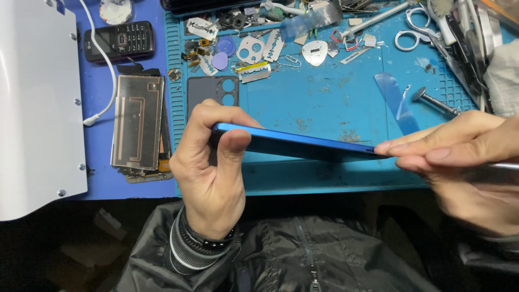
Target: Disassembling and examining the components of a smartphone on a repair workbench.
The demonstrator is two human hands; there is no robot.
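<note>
A blue smartphone point(303, 145) is held edge-on above the blue work mat point(335, 103). My left hand point(211, 173) grips its left end between thumb and fingers. My right hand point(459, 162) pinches a thin metal tool point(500, 166) and its fingertips rest against the phone's right end. The tool's tip is hidden by my fingers where they meet the phone's edge.
A dark phone back cover point(208, 89) and a coppery coil panel point(138, 121) lie at the left of the mat. Behind are picks, blades, small parts, scissors point(416, 30), a clear blue strip point(397, 103), a screw-like pin point(432, 101), a black keypad phone point(119, 40) and a white device point(35, 103).
</note>
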